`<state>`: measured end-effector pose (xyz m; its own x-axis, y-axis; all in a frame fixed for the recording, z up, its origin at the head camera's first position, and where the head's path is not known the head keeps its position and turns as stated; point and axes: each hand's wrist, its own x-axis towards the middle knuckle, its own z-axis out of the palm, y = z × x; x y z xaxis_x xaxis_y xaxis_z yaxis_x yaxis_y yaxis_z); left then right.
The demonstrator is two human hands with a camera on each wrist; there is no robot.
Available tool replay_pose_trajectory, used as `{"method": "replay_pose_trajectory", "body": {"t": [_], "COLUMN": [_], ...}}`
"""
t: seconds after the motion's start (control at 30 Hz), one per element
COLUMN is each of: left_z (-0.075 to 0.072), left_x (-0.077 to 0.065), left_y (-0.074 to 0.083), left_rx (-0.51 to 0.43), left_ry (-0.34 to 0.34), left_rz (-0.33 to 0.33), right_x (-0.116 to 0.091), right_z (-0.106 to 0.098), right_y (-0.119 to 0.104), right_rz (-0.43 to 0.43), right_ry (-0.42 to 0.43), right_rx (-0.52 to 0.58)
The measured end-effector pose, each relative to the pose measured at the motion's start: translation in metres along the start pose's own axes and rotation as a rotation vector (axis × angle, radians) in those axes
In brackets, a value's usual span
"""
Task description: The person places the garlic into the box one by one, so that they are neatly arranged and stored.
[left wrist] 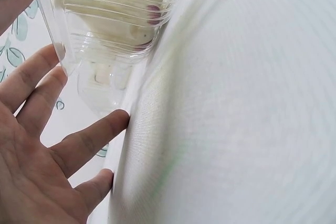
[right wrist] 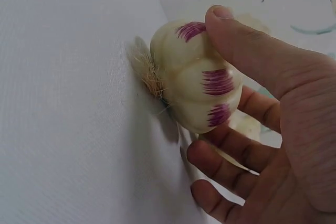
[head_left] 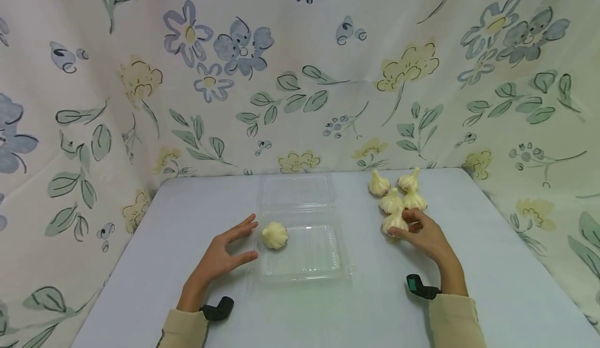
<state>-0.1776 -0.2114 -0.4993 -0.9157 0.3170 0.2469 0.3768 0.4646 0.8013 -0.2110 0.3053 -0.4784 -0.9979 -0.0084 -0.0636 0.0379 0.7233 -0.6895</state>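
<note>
At the left edge of a clear plastic clamshell box (head_left: 300, 277), my left hand (head_left: 224, 257) has its fingers spread. In the left wrist view, fingertips of that hand (left wrist: 47, 145) touch the box's side. One garlic bulb (head_left: 274, 235) lies inside, in the tray's left part. My right hand (head_left: 427, 236) pinches another garlic bulb (right wrist: 197, 80) between thumb and fingers; it shows purple streaks and a tuft of roots. This bulb is at the front of a cluster of garlic bulbs (head_left: 391, 202) on the right.
The box's lid (head_left: 295, 191) lies folded back toward the rear. A white cloth covers the table (head_left: 375, 306). Behind it and along both sides hangs a floral curtain (head_left: 300, 46). Each wrist wears a black camera mount (head_left: 218, 309).
</note>
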Motion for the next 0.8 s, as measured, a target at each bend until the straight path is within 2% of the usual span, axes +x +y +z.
{"method": "replay_pose_trajectory", "body": {"t": [0.4, 0.8], "left_z": [0.0003, -0.0002], "left_x": [-0.0002, 0.0003], "left_y": [-0.0001, -0.001], "left_rx": [0.014, 0.015], "left_ry": [0.007, 0.0], "left_rz": [0.005, 0.009], "right_x": [0.0024, 0.0029], "right_z": [0.0075, 0.008], "right_y": [-0.0033, -0.0038], "right_rz": [-0.032, -0.072], "right_ry": [-0.019, -0.004], "right_rx": [0.014, 0.011]}}
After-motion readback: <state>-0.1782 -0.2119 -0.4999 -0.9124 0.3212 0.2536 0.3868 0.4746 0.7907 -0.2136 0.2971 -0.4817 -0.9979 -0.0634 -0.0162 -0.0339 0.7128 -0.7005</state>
